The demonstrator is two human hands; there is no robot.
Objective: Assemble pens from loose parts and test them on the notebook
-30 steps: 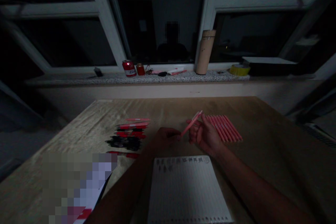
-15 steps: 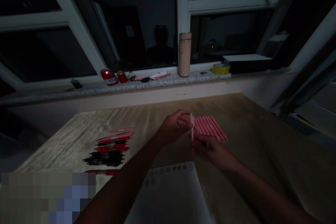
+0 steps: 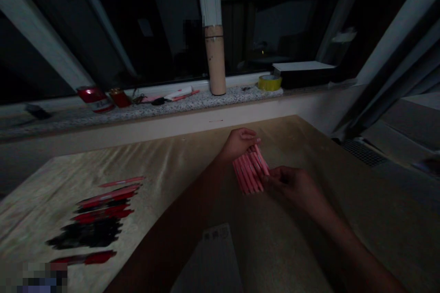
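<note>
A pink pen (image 3: 262, 161) has moved from the left to the right side of the row of pink pens (image 3: 246, 174), just right of center frame, the nearly closed left hand (image 3: 239, 143) and right hand (image 3: 296, 188) pinching its ends.

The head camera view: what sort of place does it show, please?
Possibly a room at home: a table with pink pens before a window, whose speckled sill holds a beige flask and yellow tape.
</note>
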